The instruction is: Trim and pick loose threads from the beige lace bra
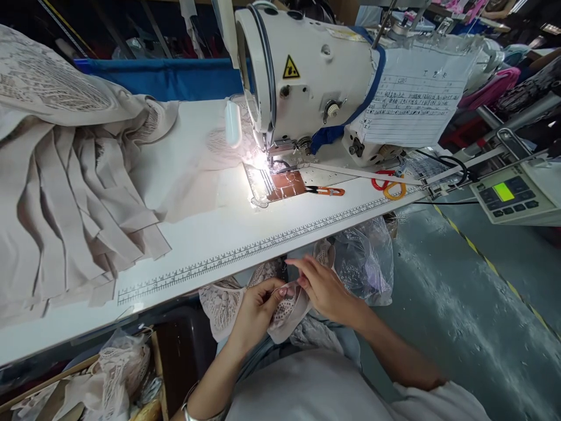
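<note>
Both hands, left hand (256,310) and right hand (324,289), pinching lace piece (284,310) in lap, below sewing table (219,234)

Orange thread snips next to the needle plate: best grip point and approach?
Grip the orange thread snips at the orange handle loop, coming from above on the right. They lie flat on the sewing table, dark blades pointing left toward the sewing machine foot, handle end clear.

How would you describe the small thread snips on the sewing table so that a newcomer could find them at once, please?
Start at the white sewing machine and drop to the lit needle plate under its head. Just right of that plate, on the white table, lie the thread snips. They are small, with dark blades and a slim orange handle, unlike the larger red-and-yellow scissors farther right.
</note>
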`<state>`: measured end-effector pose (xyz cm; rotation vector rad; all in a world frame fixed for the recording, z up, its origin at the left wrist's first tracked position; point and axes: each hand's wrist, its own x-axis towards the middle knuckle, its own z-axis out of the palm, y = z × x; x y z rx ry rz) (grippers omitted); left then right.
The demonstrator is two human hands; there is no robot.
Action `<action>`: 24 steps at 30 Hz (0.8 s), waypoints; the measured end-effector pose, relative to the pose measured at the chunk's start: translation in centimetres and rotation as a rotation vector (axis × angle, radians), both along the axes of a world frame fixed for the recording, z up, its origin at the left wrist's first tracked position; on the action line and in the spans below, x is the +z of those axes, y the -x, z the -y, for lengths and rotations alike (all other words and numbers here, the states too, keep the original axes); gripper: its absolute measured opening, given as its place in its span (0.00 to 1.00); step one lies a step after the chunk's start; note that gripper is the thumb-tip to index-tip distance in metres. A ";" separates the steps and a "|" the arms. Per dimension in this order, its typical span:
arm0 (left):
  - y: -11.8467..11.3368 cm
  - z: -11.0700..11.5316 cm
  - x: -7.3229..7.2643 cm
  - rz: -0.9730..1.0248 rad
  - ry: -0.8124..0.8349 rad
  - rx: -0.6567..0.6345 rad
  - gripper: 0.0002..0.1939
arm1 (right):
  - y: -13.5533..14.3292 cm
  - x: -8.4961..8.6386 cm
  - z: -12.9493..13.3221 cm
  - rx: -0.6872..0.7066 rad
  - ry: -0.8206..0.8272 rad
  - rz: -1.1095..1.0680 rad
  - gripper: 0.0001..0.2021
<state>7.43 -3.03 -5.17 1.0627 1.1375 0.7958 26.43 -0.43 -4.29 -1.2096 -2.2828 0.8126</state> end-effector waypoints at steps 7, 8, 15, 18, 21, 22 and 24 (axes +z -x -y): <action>0.3 0.2 -0.6 -0.008 0.024 0.030 0.17 | -0.9 -0.1 1.0 0.032 -0.492 0.228 0.19; 0.3 0.2 -0.6 -0.012 0.031 0.034 0.18 | -0.9 0.0 1.0 0.031 -0.508 0.242 0.19; 0.2 0.3 -0.9 -0.030 0.029 0.045 0.18 | -0.8 0.1 1.2 0.043 -0.511 0.300 0.20; 0.2 0.3 -0.9 -0.035 0.028 0.046 0.18 | -0.8 0.1 1.2 0.035 -0.508 0.296 0.20; 0.3 0.4 -0.7 -0.036 0.023 0.035 0.18 | -0.7 0.1 1.2 0.036 -0.508 0.289 0.19; 0.2 0.4 -0.6 -0.037 0.021 0.031 0.18 | -0.7 0.1 1.1 0.038 -0.508 0.286 0.19; 0.1 0.3 -0.4 -0.047 0.018 0.024 0.18 | -0.6 -0.1 1.2 0.040 -0.498 0.271 0.20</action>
